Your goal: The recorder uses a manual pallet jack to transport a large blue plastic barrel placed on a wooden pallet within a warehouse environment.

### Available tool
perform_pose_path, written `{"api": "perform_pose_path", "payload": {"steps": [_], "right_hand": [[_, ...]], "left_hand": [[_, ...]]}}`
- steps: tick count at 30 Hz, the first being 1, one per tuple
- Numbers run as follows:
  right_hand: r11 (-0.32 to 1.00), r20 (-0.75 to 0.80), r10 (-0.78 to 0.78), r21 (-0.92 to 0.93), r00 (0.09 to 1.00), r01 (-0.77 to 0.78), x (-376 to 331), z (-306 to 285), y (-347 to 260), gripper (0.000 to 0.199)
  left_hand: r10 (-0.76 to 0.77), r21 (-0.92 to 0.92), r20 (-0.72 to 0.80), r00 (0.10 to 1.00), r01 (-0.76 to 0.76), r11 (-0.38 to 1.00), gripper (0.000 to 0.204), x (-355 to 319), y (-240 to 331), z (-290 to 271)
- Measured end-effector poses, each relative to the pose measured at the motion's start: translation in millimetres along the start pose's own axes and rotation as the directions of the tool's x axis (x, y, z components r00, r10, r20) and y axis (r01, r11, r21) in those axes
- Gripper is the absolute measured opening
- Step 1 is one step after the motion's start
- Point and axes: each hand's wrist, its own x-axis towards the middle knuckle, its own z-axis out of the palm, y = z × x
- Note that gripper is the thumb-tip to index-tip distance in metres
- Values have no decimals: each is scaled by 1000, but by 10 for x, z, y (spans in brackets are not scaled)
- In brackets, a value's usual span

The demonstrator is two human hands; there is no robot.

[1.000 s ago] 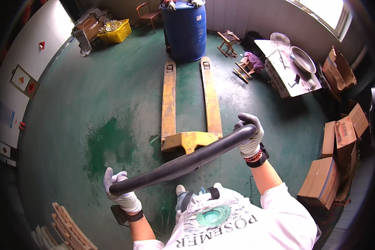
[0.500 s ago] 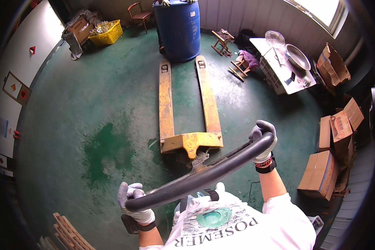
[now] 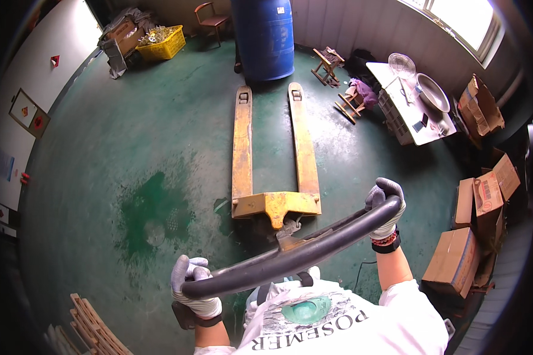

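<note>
Both of my hands wear pale grey gloves and hold the black loop handle (image 3: 296, 257) of a pallet jack. My left hand (image 3: 196, 288) is closed round the handle's left end, and my right hand (image 3: 388, 207) is wrapped over its right end, farther from me. Beyond the handle lies the pallet jack's worn yellow frame (image 3: 276, 204). Its two forks (image 3: 242, 142) lie low along the floor, pointing away from me. Just past the fork tips stands a large blue plastic barrel (image 3: 265, 41), its top cut off by the picture's edge.
A person's dark shoe (image 3: 237, 67) shows beside the barrel. Low stools (image 3: 328, 65) and a white table (image 3: 420, 127) with a pan stand at the far right. Cardboard boxes (image 3: 453, 260) line the right side. Wooden slats (image 3: 92, 325) lie near left; a yellow crate (image 3: 163, 46) sits far left.
The barrel stands slightly farther from the fork tips. Another person's gloved hands on its rim have left the view. The scene has shifted somewhat right; my grip is unchanged.
</note>
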Motion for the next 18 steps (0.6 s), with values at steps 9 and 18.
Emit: {"api": "perform_pose_path", "payload": {"steps": [9,18], "right_hand": [[979,-20,-118,-170,993,113,72,368,69,13],[946,-3,-207,-255,978,200,-335,713,-161,35]], "left_hand": [[46,-127,-1,999,-46,991,39,775,-497,223],[-115,-498,316,942,268,825,34,2476,-1199,1364]]}}
